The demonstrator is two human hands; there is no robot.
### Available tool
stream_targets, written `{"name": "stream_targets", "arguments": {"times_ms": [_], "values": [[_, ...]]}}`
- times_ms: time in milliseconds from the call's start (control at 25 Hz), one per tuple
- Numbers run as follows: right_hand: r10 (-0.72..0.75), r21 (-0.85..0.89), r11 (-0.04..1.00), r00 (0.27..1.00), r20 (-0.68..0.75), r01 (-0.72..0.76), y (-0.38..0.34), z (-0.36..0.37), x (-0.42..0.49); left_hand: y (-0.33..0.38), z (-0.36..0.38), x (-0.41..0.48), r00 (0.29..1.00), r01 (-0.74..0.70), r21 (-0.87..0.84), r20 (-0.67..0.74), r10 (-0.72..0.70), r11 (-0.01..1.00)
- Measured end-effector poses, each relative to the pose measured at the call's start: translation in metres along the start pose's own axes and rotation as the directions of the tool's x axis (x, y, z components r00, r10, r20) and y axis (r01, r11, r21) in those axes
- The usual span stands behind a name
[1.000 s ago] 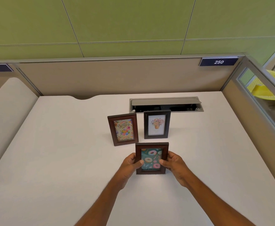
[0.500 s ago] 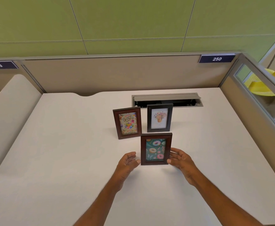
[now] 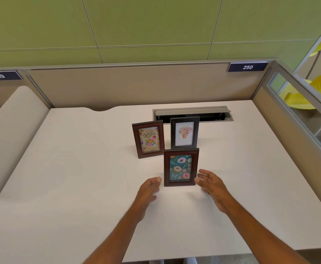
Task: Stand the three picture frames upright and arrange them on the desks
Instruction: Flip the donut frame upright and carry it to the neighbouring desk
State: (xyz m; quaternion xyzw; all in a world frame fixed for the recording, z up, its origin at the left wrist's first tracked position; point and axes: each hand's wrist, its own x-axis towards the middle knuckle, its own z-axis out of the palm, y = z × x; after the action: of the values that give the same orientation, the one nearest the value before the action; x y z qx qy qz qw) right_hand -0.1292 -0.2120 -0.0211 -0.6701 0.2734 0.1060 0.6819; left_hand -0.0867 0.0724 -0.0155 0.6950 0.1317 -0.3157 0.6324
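Donut frame (image 3: 181, 167) stands upright on the bench (image 3: 79, 168); both hands (image 3: 149, 189) (image 3: 210, 182) flank it, grip released. Light, rigid, tippy: hold its side edges.

Three picture frames stand upright on the white tabletop (image 3: 70, 168), all in portrait format and facing the viewer. The doughnut frame (image 3: 181, 167), dark reddish-brown wood around a teal print of pink and orange doughnuts, stands nearest the viewer. Behind it and to its left stands the birthday frame (image 3: 148, 139), the same reddish-brown wood, holding a "Happy Birthday" card with coloured balloons, turned slightly to the right. Directly behind the doughnut frame, just right of the birthday frame, stands the black frame (image 3: 184, 132), with a pale flower print.
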Motion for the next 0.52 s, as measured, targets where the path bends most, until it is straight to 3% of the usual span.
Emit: {"name": "stream_targets", "arguments": {"times_ms": [200,520], "values": [[0.026,-0.034,0.999,0.995,0.100,-0.023,-0.029,0.003,0.012,0.030,0.028,0.015,0.999,0.044,-0.017,-0.001,-0.044,0.999],[0.082,0.071,0.993,0.985,0.155,-0.094,-0.031,0.011,0.039,0.047,0.061,0.034,0.996,-0.086,-0.102,-0.028,0.083,0.991]]}}
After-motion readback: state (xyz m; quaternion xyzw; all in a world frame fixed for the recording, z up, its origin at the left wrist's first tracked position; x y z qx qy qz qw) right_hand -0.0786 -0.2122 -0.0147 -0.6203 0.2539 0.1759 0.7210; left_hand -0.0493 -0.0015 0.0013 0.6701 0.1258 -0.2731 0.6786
